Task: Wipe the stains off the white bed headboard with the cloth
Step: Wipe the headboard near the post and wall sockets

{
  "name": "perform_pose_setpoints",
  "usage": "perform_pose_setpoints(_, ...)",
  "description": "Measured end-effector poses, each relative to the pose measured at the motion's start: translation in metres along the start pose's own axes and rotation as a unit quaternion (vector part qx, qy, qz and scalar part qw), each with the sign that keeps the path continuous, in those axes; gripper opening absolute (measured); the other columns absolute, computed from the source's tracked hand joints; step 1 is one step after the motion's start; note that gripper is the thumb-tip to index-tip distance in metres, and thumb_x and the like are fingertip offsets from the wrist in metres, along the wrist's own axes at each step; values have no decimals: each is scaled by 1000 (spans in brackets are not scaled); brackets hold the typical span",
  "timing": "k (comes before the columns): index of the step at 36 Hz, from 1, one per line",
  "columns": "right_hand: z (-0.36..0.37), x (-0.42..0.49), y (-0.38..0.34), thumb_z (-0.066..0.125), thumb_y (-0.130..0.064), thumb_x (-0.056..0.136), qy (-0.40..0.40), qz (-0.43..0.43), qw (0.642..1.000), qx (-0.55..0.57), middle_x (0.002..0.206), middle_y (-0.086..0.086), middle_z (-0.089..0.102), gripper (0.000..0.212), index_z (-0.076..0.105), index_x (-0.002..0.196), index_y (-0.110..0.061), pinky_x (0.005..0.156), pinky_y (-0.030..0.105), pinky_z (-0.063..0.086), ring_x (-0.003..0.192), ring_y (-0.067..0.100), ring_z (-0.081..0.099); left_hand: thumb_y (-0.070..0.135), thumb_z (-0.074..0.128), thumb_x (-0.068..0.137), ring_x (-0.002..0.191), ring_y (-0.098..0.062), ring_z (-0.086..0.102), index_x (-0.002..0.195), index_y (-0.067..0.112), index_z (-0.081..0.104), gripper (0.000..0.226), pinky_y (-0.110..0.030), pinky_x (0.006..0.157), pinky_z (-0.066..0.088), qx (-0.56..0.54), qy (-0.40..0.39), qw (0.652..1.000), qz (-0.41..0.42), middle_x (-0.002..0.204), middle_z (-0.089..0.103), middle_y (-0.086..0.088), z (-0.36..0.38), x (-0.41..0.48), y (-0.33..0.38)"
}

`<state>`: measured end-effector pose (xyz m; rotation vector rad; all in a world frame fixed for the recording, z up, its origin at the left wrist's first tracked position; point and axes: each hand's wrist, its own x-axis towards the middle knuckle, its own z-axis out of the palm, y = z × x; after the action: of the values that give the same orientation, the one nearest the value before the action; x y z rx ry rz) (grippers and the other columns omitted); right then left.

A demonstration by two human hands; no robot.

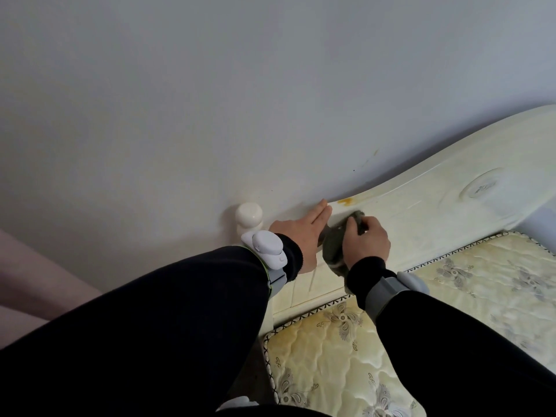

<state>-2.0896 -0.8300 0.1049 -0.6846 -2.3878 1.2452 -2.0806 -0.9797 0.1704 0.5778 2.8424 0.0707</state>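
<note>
The white headboard [427, 212] runs from the middle of the view up to the right, against the wall. An orange-yellow stain [345, 201] sits near its top edge. My right hand [365, 239] grips a grey-green cloth [334, 240] and presses it on the headboard just below the stain. My left hand [304, 233] lies flat on the headboard's top edge, fingers together and stretched toward the stain, holding nothing. Part of the cloth hangs below my right hand.
A round white post knob [249, 216] caps the headboard's left end. The quilted cream mattress [376, 350] lies below the headboard. The pale wall [240, 100] has small marks above the headboard. Something pinkish [27, 281] is at the far left.
</note>
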Motion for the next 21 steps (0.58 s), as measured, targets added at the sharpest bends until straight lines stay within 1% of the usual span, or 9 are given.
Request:
perform_pose_setpoints(2, -3, 4, 4, 57, -34, 95, 5, 17, 1000, -1, 97, 9, 71, 23, 67, 104, -16, 83, 35, 46, 94, 35, 63, 9, 49, 84, 76, -25, 50, 159, 33, -13, 101, -32, 66, 42, -2, -4, 1000, 2, 162, -26, 21, -2, 0, 0)
perform_pose_setpoints(4, -12, 18, 2, 56, -36, 95, 36, 55, 998, 13, 103, 11, 71, 27, 68, 108, -16, 87, 36, 46, 99, 37, 62, 8, 50, 84, 79, -25, 50, 160, 33, -11, 100, -33, 69, 45, -4, -6, 1000, 5, 163, -24, 21, -4, 0, 0)
perform_pose_setpoints(6, -20, 33, -2, 55, -37, 95, 62, 69, 995, 23, 108, 12, 70, 30, 68, 113, -16, 90, 36, 46, 102, 37, 62, 8, 50, 85, 80, -26, 50, 160, 32, -9, 99, -34, 71, 47, -1, -6, 1000, 6, 164, -23, 21, -6, 1, 1)
perform_pose_setpoints(9, -24, 41, -8, 52, -37, 96, 70, 49, 996, 27, 104, 11, 70, 31, 68, 111, -15, 87, 34, 46, 99, 36, 62, 8, 50, 86, 81, -25, 49, 160, 31, -8, 97, -34, 71, 47, 4, -3, 1000, 3, 164, -22, 21, -7, 2, 3)
perform_pose_setpoints(12, -17, 31, 0, 54, -36, 95, 33, 21, 999, -3, 98, 11, 71, 28, 69, 104, -15, 82, 34, 45, 94, 36, 62, 9, 49, 85, 85, -25, 55, 160, 32, -8, 97, -34, 70, 45, 0, -2, 1000, 2, 164, -22, 22, -6, 3, 1)
perform_pose_setpoints(14, -14, 25, 8, 57, -35, 94, 5, 19, 1000, -20, 99, 11, 72, 26, 72, 105, -16, 85, 35, 47, 96, 37, 63, 9, 50, 86, 81, -25, 51, 160, 32, -7, 97, -33, 69, 45, -4, -5, 1000, 1, 164, -21, 22, -6, 3, 0)
perform_pose_setpoints(15, -15, 25, 11, 57, -34, 94, 5, 26, 999, -19, 100, 11, 73, 27, 72, 107, -16, 87, 36, 48, 97, 37, 63, 10, 50, 86, 80, -25, 50, 160, 32, -7, 96, -32, 69, 45, -3, -5, 1000, 2, 164, -20, 22, -7, 3, -1)
perform_pose_setpoints(18, -24, 35, 7, 55, -36, 94, 51, 51, 997, 12, 103, 10, 73, 31, 72, 111, -16, 90, 36, 47, 100, 37, 63, 10, 50, 86, 78, -24, 49, 161, 31, -6, 96, -32, 69, 44, 2, -2, 1000, 4, 165, -19, 21, -9, 2, 0)
perform_pose_setpoints(21, -30, 42, -8, 53, -35, 96, 80, 9, 996, 38, 106, 6, 72, 31, 72, 114, -18, 90, 29, 45, 101, 30, 63, 9, 50, 87, 81, -25, 51, 161, 31, -4, 94, -33, 68, 44, 2, -2, 1000, 4, 165, -18, 20, -9, 3, 1)
